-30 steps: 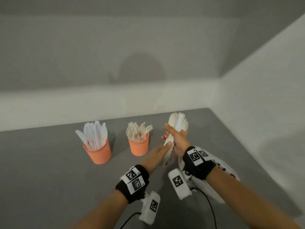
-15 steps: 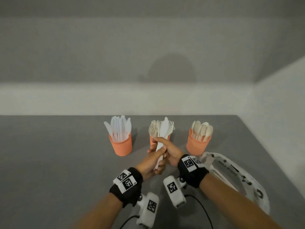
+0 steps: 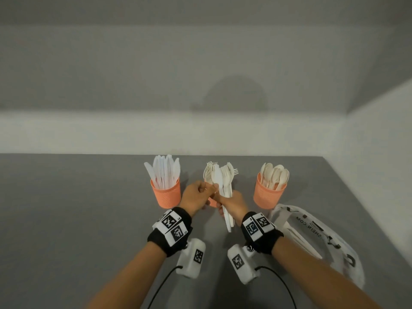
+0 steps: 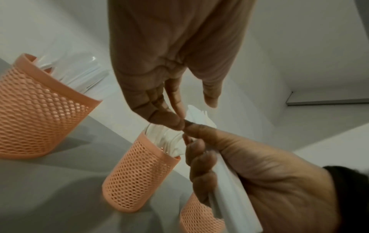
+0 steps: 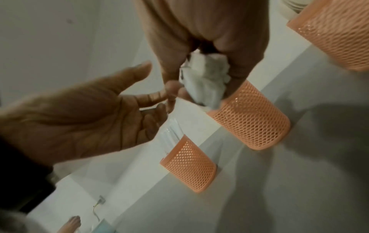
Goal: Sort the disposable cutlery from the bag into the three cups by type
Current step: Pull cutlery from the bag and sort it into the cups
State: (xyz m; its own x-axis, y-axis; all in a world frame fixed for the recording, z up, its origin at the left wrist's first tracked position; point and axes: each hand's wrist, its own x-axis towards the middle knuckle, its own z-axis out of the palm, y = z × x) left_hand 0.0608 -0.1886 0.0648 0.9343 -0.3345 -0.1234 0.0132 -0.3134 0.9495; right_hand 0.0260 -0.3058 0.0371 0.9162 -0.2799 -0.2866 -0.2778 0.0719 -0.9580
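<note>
Cutlery bundle (image 3: 227, 204): clamped in right hand (image 3: 234, 202), now before fork cup (image 3: 213, 202) at 12 o'clock, moved from spoon cup (image 3: 268, 195); left hand (image 3: 196, 195) pinches one knife (image 3: 217, 178), bound for knife cup (image 3: 166, 195) at 10 o'clock

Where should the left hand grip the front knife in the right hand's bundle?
Pinch the knife just under its blade, coming from the left. It stands upright at the front of the bundle, and the right hand wraps the handles lower down, so only the upper part is free. The left hand is there.
</note>
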